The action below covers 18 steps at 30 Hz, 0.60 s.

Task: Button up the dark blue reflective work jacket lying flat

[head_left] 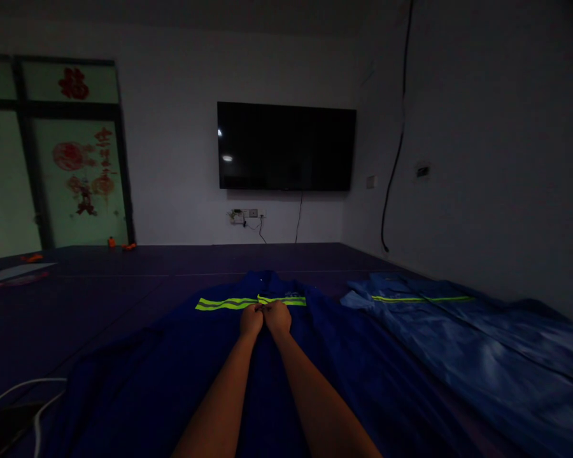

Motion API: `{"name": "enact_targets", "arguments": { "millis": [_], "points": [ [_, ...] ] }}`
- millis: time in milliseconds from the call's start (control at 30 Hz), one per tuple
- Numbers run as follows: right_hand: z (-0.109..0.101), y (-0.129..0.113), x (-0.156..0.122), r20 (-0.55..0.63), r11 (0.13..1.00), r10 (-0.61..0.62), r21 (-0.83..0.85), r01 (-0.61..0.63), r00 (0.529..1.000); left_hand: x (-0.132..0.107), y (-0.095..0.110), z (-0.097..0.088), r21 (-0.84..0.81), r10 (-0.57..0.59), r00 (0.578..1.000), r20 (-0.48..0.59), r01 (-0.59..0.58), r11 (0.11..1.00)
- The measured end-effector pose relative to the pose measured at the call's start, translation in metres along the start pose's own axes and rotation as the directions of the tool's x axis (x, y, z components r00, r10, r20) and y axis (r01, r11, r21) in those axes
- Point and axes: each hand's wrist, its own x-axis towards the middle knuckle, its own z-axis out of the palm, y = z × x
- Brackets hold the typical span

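A dark blue work jacket (pixel 210 369) lies spread flat in front of me, its collar at the far end and a yellow-green reflective stripe across the chest. My left hand (pixel 251 320) and my right hand (pixel 277 316) meet at the middle of its front, just below the stripe. Both are closed, with the fingertips pinched together on the jacket's front edge. The exact spot between the fingers is hidden and dim, so I cannot make out a button or other fastening there.
Right of the jacket lies a lighter blue work garment (pixel 439 324) with a similar stripe. White cable (pixel 38 413) curls at the lower left. Small orange objects (pixel 112 242) lie near the glass door (pixel 81 178). A television (pixel 286 146) hangs on the far wall.
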Motion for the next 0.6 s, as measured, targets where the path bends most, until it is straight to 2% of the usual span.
{"name": "enact_targets", "arguments": {
  "millis": [433, 600],
  "points": [
    [0.0007, 0.0004, 0.0005, 0.05, 0.998, -0.059, 0.015, 0.058, 0.997, -0.0009, 0.0007, -0.0019, 0.033, 0.002, 1.0, 0.029, -0.003, 0.999],
    [0.0017, -0.0007, -0.0006, 0.038, 1.0, -0.022, -0.012, 0.023, 0.999, 0.0004, -0.0008, -0.0009, -0.016, 0.014, 1.0, 0.004, -0.013, 1.0]
  ]
}}
